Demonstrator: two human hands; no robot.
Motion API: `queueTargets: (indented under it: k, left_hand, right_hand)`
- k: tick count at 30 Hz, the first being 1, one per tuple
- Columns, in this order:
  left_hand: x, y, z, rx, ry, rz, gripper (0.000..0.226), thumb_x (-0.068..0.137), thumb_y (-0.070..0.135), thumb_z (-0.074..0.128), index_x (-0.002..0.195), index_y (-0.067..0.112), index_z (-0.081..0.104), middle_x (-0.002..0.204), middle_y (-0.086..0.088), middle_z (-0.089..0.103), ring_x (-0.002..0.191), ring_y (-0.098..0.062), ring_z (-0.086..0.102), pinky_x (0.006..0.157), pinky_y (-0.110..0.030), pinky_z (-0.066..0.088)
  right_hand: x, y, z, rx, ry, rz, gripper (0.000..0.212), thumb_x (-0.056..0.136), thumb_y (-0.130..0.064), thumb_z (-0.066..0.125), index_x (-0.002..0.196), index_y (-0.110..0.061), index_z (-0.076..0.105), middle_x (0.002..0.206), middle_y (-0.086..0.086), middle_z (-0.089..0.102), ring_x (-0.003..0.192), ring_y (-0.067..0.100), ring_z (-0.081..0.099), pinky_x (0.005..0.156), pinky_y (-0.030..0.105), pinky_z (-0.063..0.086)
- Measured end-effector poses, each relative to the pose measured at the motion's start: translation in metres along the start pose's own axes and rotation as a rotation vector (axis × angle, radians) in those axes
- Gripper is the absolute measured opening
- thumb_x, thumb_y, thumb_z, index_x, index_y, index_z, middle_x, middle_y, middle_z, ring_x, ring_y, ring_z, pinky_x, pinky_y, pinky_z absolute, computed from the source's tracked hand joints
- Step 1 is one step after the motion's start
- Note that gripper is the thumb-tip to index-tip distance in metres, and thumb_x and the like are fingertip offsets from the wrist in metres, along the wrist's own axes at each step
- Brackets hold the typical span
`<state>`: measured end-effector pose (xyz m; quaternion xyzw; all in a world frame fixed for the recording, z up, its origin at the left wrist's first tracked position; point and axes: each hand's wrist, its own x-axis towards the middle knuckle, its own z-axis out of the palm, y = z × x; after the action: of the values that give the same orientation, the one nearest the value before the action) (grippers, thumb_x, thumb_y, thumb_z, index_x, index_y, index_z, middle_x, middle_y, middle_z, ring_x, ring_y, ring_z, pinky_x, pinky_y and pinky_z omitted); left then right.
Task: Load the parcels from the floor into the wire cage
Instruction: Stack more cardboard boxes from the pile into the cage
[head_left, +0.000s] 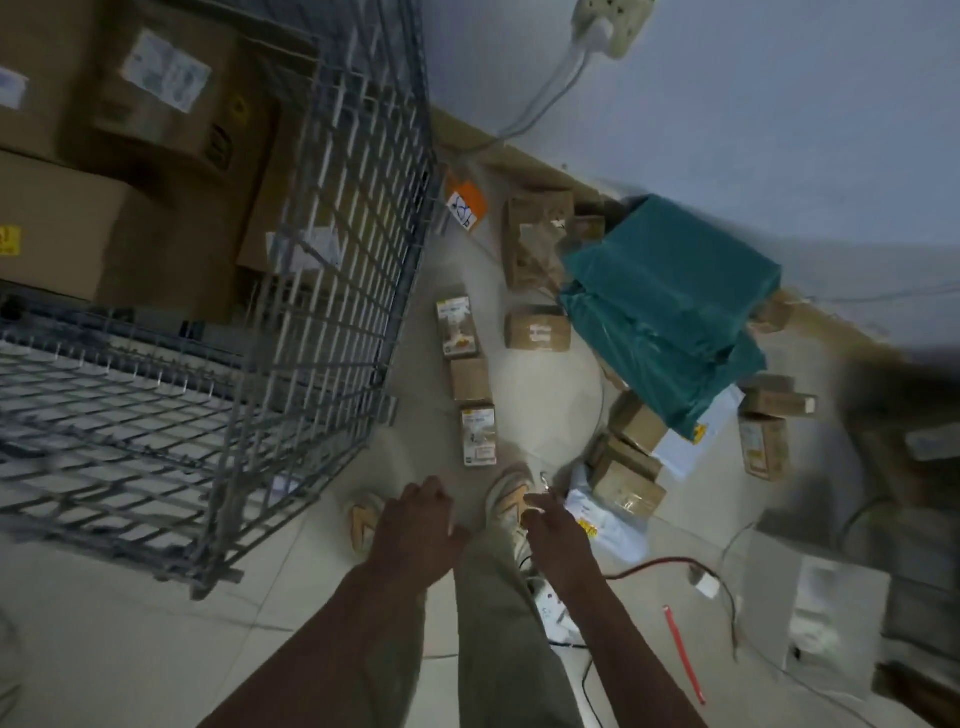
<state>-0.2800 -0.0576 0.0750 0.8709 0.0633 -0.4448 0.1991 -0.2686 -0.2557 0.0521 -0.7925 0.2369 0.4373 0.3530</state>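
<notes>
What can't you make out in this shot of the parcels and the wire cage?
Head view only:
- Labels on the small parcels along the floor: too small and blurred to read.
- Boxes under the teal parcel: partly covered by it.
- Right edge: motion blur smears the dark shapes there.
- Wire cage: cut off at the left and top edges, so how full it is stays unknown.
- Left hand and right hand: seen from behind, fingers unclear.

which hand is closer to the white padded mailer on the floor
Right. The right hand hovers just beside the white mailer, almost at its edge. The left hand hangs farther away, across the person's leg, on the wire cage side.
</notes>
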Motion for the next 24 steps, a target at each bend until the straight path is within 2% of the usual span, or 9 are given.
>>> queueTargets:
  k: [3,6,8,10,13,16,21,22,24]
  left_hand:
    - [0.047,-0.001,0.022,-0.111,-0.045,-0.105,0.079,0.079,0.06,0.025,0.125,0.011,0.067,0.131,-0.003,0.055,0.12,-0.025,0.056,0.099,-0.041,0.05]
    - [0.108,-0.014,0.054,-0.283,-0.12,-0.229,0.068,0.086,0.054,0.042,0.134,0.01,0.061,0.141,-0.009,0.051,0.13,-0.03,0.052,0.106,-0.039,0.045]
    - [0.149,-0.026,0.078,-0.372,-0.141,-0.288,0.073,0.078,0.058,0.035,0.125,0.009,0.062,0.131,-0.012,0.057,0.12,-0.031,0.056,0.093,-0.035,0.047]
    - [0.187,-0.036,0.099,-0.395,-0.153,-0.32,0.063,0.082,0.053,0.035,0.117,0.01,0.064,0.12,-0.012,0.062,0.113,-0.031,0.06,0.08,-0.029,0.04]
    - [0.234,-0.049,0.118,-0.488,-0.119,-0.341,0.048,0.095,0.042,0.042,0.12,0.006,0.063,0.124,-0.012,0.065,0.114,-0.031,0.06,0.08,-0.029,0.038]
    - [0.274,-0.063,0.129,-0.596,-0.099,-0.395,0.039,0.101,0.032,0.049,0.13,0.009,0.061,0.134,-0.011,0.061,0.12,-0.031,0.059,0.086,-0.03,0.041]
    - [0.33,-0.081,0.153,-0.888,-0.111,-0.518,0.04,0.103,0.024,0.054,0.139,0.007,0.056,0.136,-0.01,0.057,0.121,-0.03,0.057,0.099,-0.038,0.049]
    - [0.334,-0.08,0.155,-0.951,-0.115,-0.523,0.038,0.102,0.023,0.054,0.136,0.008,0.057,0.135,-0.012,0.059,0.122,-0.03,0.058,0.096,-0.038,0.049]
    - [0.335,-0.074,0.158,-1.078,-0.136,-0.53,0.027,0.093,0.021,0.056,0.12,0.018,0.061,0.115,-0.007,0.065,0.102,-0.023,0.062,0.082,-0.032,0.048]
  right_hand:
    - [0.036,0.0,-0.003,-0.117,-0.108,0.027,0.019,0.103,-0.026,0.047,0.112,-0.023,0.064,0.096,0.001,0.06,0.087,0.02,0.053,0.08,0.032,0.044]
    - [0.089,0.006,-0.001,-0.257,-0.212,0.077,0.03,0.104,-0.027,0.045,0.129,-0.016,0.058,0.109,0.005,0.061,0.099,0.025,0.058,0.085,0.031,0.045]
    - [0.129,0.011,0.007,-0.304,-0.201,0.072,0.033,0.104,-0.027,0.045,0.131,-0.012,0.055,0.123,0.013,0.065,0.114,0.032,0.062,0.094,0.035,0.047]
    - [0.165,0.012,0.018,-0.354,-0.167,0.041,0.037,0.104,-0.029,0.047,0.136,-0.01,0.051,0.129,0.017,0.065,0.12,0.034,0.061,0.097,0.035,0.046]
    - [0.224,0.013,0.038,-0.406,-0.109,0.04,0.051,0.1,-0.038,0.055,0.138,-0.008,0.041,0.13,0.019,0.062,0.12,0.038,0.06,0.095,0.038,0.047]
    - [0.285,0.009,0.067,-0.489,-0.139,0.071,0.074,0.094,-0.051,0.06,0.144,-0.005,0.03,0.135,0.02,0.057,0.124,0.038,0.058,0.097,0.042,0.048]
    - [0.352,0.016,0.129,-0.262,-0.159,0.091,0.082,0.082,-0.046,0.073,0.141,-0.007,0.031,0.137,0.018,0.054,0.126,0.037,0.056,0.102,0.047,0.049]
    - [0.357,0.022,0.138,-0.175,-0.163,0.117,0.085,0.078,-0.044,0.076,0.141,-0.008,0.033,0.136,0.018,0.054,0.124,0.037,0.058,0.102,0.048,0.05]
    - [0.36,0.036,0.146,-0.031,-0.145,0.154,0.078,0.077,-0.038,0.078,0.138,-0.009,0.04,0.133,0.016,0.059,0.117,0.035,0.062,0.099,0.048,0.053]
